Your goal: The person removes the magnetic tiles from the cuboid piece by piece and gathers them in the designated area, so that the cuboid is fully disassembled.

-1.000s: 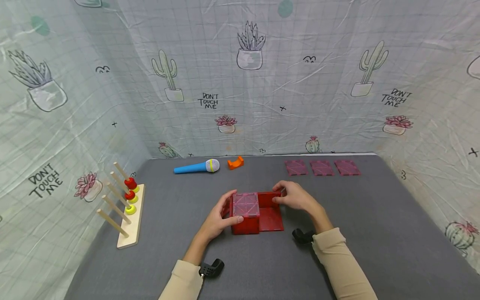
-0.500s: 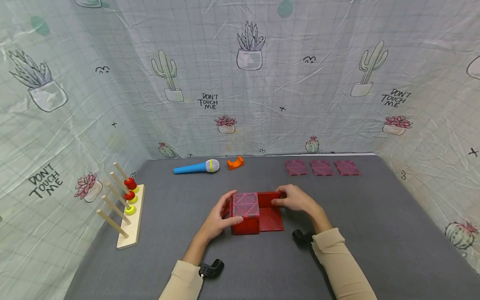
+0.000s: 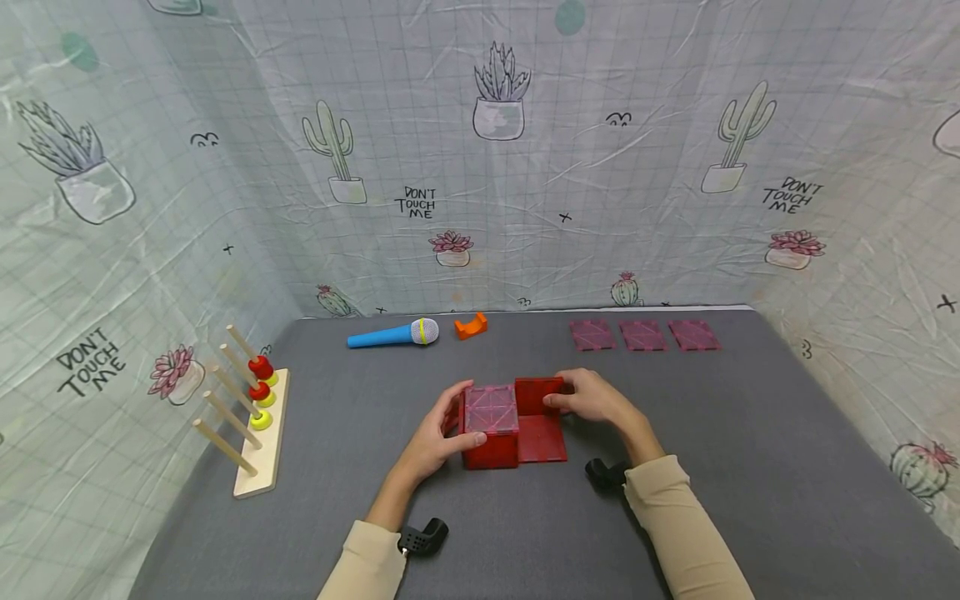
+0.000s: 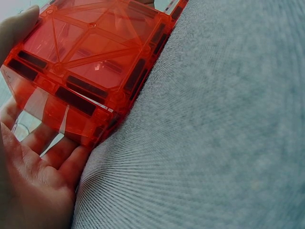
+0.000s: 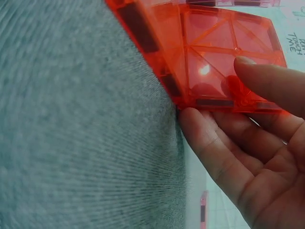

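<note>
A red box of translucent square tiles (image 3: 491, 410) stands mid-table, and my left hand (image 3: 442, 429) grips its left side, thumb on the front and fingers behind. In the left wrist view the fingers show through the box's side (image 4: 62, 112). A flat tile (image 3: 542, 439) lies against the box's right side. Behind it stands an upright tile (image 3: 534, 393), pinched at its right edge by my right hand (image 3: 592, 398). The right wrist view shows the thumb on the face of that tile (image 5: 214, 62), the other fingers behind it.
Three flat tiles (image 3: 642, 336) lie in a row at the back right. A blue toy microphone (image 3: 382, 336) and an orange curved piece (image 3: 471, 326) lie at the back. On the left is a wooden peg board (image 3: 273, 433) with red and yellow rings.
The upright tile at the back right of the box stands slightly higher than before. My right hand's fingers have shifted their hold at its edge; my left hand has stayed put.
</note>
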The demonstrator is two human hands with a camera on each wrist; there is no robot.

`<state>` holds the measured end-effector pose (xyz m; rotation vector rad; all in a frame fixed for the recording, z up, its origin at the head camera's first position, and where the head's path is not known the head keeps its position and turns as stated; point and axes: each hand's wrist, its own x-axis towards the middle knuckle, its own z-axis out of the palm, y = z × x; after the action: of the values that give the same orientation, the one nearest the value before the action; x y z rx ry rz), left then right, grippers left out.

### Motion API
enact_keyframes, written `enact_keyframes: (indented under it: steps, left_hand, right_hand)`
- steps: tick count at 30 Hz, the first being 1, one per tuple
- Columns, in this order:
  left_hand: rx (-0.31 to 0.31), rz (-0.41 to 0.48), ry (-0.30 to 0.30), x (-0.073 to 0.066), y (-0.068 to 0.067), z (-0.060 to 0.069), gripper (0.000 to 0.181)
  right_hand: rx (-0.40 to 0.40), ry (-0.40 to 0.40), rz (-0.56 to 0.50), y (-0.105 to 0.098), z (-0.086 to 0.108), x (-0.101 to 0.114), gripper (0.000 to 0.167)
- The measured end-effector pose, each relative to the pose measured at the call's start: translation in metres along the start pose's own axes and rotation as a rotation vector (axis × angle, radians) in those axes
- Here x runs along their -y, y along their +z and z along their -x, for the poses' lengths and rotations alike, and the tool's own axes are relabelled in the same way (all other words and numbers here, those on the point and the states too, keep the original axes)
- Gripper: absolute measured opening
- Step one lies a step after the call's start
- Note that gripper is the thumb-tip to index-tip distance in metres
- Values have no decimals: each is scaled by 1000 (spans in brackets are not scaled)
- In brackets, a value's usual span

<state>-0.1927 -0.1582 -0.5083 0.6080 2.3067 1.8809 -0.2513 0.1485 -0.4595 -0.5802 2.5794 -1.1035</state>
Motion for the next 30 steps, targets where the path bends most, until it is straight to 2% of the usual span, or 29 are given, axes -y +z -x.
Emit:
enact_keyframes:
  steps: [9,23,30]
  left_hand:
    - [-1,12,2,1,0,0,78]
    - [-1,2,33,2,-1,-1,77]
    - [0,-3,35,1,-1,0,78]
  right_hand:
    - [-7,0,-46,2,0,1,26]
    - [-33,-4,-35,2,-2,-1,25]
    - [-61,28,-18,4,-3,-3,25]
